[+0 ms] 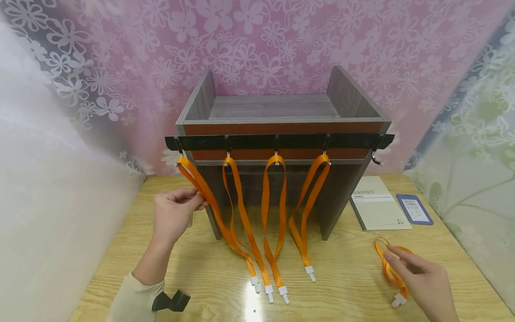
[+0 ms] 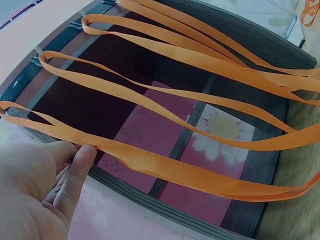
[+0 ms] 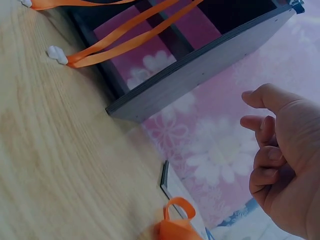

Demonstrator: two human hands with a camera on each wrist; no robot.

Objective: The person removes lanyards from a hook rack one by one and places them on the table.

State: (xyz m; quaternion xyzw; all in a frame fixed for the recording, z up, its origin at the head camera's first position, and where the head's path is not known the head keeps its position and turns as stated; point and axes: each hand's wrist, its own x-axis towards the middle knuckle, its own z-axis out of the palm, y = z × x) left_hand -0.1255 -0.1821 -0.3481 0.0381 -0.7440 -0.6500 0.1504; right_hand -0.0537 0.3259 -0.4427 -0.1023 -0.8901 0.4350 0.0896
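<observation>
Lanyards of orange ribbon are what we handle. Four hang from the hooks of the black hook rail on the front of the wooden shelf unit, their white clips resting on the table in front of the unit. Our left hand has its grip pinched on the leftmost hung lanyard, just below its hook at the unit's left corner. Our right hand lies, fingers relaxed, over the loose lanyard, which sits coiled on the table right of the unit; we cannot tell whether it grasps the ribbon.

The shelf unit's top tray holds nothing we can see. The rightmost hook carries no ribbon. Bare tabletop spreads before the unit, between both hands. A notebook and a blue card holder lie right of the unit, behind the loose lanyard.
</observation>
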